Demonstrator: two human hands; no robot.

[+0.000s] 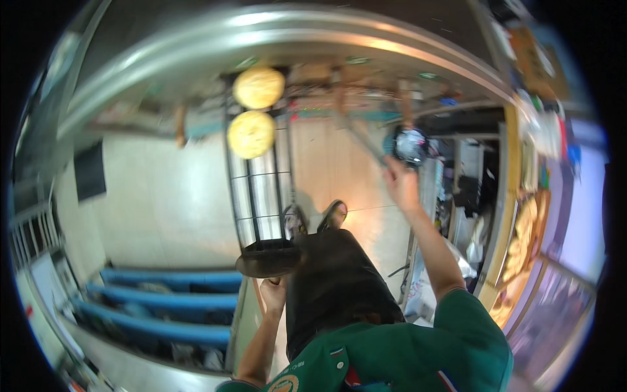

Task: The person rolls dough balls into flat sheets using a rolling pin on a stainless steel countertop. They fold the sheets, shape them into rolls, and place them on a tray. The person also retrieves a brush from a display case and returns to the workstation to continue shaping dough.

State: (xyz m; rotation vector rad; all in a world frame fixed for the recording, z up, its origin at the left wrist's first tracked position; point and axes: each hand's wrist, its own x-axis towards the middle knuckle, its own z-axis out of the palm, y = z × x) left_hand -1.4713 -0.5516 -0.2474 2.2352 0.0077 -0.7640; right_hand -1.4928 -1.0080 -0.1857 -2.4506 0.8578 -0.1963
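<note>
A long black metal rack (259,196) stretches away from me, with thin rods and cross wires. Two round yellow flatbreads, a far one (258,88) and a nearer one (251,134), rest on its far part. My left hand (273,294) is closed at the rack's near end, just below a dark, rounded end piece (269,259) that partly covers the grip. My right hand (401,183), out to the right, grips a long thin tool (365,139), which is blurred and reaches away to the upper left; its far end is not clear.
A curved steel edge (294,39) spans the far side. Blue-edged shelves or bins (161,294) stand at lower left. A round, shiny container (410,147) is beyond my right hand. Bread (519,240) lies on a wooden shelf at right. My shoes (333,215) are on the tiled floor.
</note>
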